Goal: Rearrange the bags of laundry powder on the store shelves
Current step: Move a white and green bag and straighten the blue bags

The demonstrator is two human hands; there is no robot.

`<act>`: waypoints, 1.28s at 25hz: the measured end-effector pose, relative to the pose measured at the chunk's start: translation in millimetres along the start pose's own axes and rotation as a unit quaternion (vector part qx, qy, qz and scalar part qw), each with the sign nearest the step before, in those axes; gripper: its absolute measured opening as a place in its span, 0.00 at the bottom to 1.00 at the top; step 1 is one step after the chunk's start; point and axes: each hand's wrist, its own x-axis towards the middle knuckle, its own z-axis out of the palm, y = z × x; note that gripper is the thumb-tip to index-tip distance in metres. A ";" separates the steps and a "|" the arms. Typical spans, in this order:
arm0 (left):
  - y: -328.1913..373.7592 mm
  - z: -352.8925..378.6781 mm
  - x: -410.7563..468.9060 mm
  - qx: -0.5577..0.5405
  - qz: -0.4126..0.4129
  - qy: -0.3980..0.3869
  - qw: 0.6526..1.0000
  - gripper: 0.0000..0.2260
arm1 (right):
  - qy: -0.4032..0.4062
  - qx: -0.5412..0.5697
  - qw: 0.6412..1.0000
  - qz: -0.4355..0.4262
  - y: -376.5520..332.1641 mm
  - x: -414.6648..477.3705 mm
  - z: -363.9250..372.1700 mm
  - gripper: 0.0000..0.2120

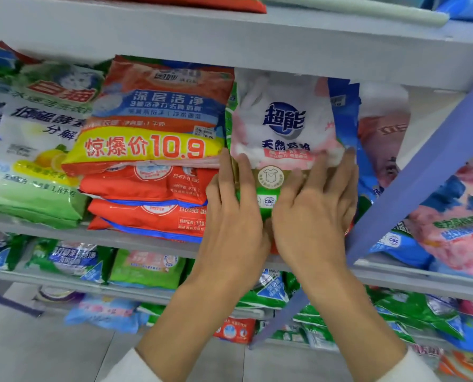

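Pressing both the left hand (231, 213) and right hand (314, 210) flat on the white-pink bag (282, 125), fingers (348, 172) straight, slightly apart; the bag is standing on the shelf (64, 230) between orange bags (152, 188) and a blue bag (347, 111).

Upright bag (282, 125) right of bag stack (152, 188)

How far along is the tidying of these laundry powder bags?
Done: the orange bags lie stacked. In hand: the left hand and right hand press flat on the upright white-and-pink bag. Left: the blue bags beside it lean, and the lower-shelf bags look jumbled.
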 end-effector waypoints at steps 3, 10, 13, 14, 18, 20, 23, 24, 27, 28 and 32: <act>-0.8 -1.9 -1.1 0.007 -0.014 0.014 1.000 0.38 | -0.055 -0.013 0.998 -0.039 3.3 -6.4 -8.0 0.27; 12.2 -24.8 -30.7 -0.081 -0.059 0.006 0.995 0.30 | -0.194 0.026 0.975 -0.110 7.8 -24.7 -56.3 0.28; 27.3 -46.6 -64.9 -0.062 -0.103 -0.049 0.992 0.29 | -0.274 0.044 0.951 -0.136 14.4 -41.5 -95.4 0.28; 34.9 -56.8 -78.1 -0.058 -0.117 -0.072 0.989 0.31 | -0.296 0.057 0.944 -0.136 17.4 -47.7 -113.5 0.27; 72.8 -91.4 -113.7 -0.058 -0.157 -0.102 0.981 0.33 | -0.304 0.053 0.942 -0.129 35.0 -57.0 -181.9 0.29; 101.6 -106.8 -121.1 -0.066 -0.168 -0.097 0.979 0.31 | -0.308 0.027 0.945 -0.106 44.4 -55.4 -214.9 0.29; 145.2 -118.6 -125.0 -0.100 -0.164 -0.103 0.976 0.29 | -0.282 0.039 0.958 -0.038 59.1 -56.2 -252.5 0.26; 161.1 -120.3 -124.5 -0.108 -0.157 -0.115 0.975 0.29 | -0.267 0.054 0.962 -0.014 66.3 -57.8 -264.1 0.26; 199.2 -116.9 -123.8 -0.112 -0.139 -0.149 0.973 0.28 | -0.242 0.082 0.965 0.049 84.4 -62.5 -290.2 0.22; 209.1 -115.7 -124.6 -0.109 -0.142 -0.156 0.971 0.27 | -0.232 0.084 0.967 0.063 92.4 -63.6 -296.3 0.20; 235.0 -102.0 -122.3 -0.110 -0.153 -0.192 0.963 0.46 | -0.176 0.103 0.971 0.123 135.6 -68.5 -318.9 0.16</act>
